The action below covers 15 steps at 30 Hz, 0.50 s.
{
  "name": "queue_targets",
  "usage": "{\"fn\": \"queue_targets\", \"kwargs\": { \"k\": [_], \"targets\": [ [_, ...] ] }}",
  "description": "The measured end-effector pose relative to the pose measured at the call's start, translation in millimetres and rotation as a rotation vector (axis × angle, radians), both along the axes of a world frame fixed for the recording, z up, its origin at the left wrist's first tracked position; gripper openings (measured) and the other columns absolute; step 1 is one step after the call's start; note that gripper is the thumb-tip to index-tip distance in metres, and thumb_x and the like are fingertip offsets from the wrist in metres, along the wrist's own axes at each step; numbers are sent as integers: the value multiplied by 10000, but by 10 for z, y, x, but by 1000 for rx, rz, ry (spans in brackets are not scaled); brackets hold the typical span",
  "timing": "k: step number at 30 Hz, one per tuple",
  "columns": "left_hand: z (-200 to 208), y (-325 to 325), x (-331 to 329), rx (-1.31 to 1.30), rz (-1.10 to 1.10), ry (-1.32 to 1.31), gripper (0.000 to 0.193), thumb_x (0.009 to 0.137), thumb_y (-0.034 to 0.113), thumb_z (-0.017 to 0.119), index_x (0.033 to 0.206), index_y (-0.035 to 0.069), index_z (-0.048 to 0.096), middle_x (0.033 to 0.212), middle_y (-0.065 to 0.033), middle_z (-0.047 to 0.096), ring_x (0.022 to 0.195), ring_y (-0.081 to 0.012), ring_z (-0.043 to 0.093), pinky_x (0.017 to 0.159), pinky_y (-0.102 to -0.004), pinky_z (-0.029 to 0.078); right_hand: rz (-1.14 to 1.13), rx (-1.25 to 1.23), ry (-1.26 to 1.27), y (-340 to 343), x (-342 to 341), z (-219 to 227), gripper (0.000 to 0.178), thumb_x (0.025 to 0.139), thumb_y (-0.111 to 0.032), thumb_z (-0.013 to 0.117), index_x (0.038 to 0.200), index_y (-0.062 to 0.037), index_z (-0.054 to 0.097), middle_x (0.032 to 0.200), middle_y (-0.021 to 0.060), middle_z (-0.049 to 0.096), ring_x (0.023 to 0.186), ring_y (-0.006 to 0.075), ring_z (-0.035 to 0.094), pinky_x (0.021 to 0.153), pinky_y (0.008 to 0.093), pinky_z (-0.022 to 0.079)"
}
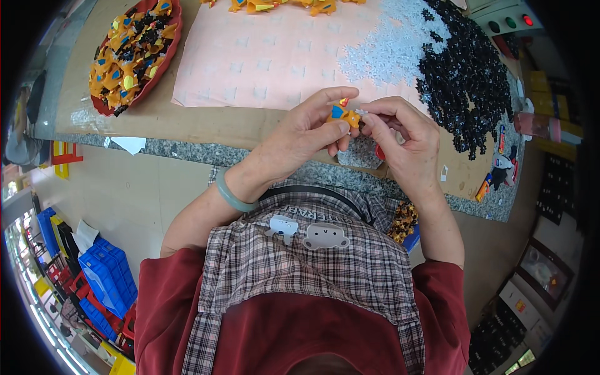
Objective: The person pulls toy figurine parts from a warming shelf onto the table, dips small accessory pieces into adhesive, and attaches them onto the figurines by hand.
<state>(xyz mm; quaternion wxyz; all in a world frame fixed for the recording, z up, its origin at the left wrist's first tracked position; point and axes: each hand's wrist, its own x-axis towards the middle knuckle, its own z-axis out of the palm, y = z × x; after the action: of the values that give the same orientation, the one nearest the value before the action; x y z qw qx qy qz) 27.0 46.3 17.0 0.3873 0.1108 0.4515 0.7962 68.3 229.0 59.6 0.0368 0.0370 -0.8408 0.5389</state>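
Observation:
My left hand [290, 139] is closed on a small orange toy figure [352, 119] with blue and yellow parts, held just above the table's near edge. Beside it my right hand [409, 140] pinches a small clear plastic piece [360, 112] against the figure's right end. The fingers partly cover both, so how far the two are joined cannot be seen. Beyond my hands, a heap of similar clear pieces [382, 57] lies on a pink sheet [250, 69], and a large pile of small black pieces [459, 78] spreads to its right.
A red scalloped tray [176, 47] full of orange figures and black pieces stands at the far left. More orange figures [259, 5] lie along the back. Tubes [484, 187] sit near the right corner. Blue crates [107, 275] stand on the floor at the left.

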Motion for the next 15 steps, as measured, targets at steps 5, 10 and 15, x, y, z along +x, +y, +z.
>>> {"fn": "queue_targets", "kwargs": {
  "k": [5, 10, 15],
  "targets": [
    [-2, -19, 8, -9, 1, -14, 384, 974, 81, 525, 1352, 53, 467, 972, -59, 605, 756, -77, 517, 608, -192, 396, 23, 68, 136, -27, -7, -43, 146, 858, 45, 648, 993, 0, 681, 886, 83, 690, 766, 142, 699, 649, 244, 562],
    [-26, -20, 25, 59, 0, -98, 368, 981, 104, 528, 1343, 49, 486, 946, -52, 610, 724, -62, 510, 570, -182, 373, 11, 117, 220, -38, 16, -80, 170, 839, 59, 657, 992, -9, 689, 890, 94, 687, 742, 152, 690, 620, 253, 552],
    [55, -8, 34, 15, 13, -160, 357, 989, 120, 530, 1337, 45, 499, 946, -49, 606, 701, -50, 480, 562, -166, 355, 29, 295, 371, -34, -12, -60, 188, 826, 67, 660, 992, -14, 693, 883, 103, 681, 728, 170, 683, 603, 260, 544]
  ]
}}
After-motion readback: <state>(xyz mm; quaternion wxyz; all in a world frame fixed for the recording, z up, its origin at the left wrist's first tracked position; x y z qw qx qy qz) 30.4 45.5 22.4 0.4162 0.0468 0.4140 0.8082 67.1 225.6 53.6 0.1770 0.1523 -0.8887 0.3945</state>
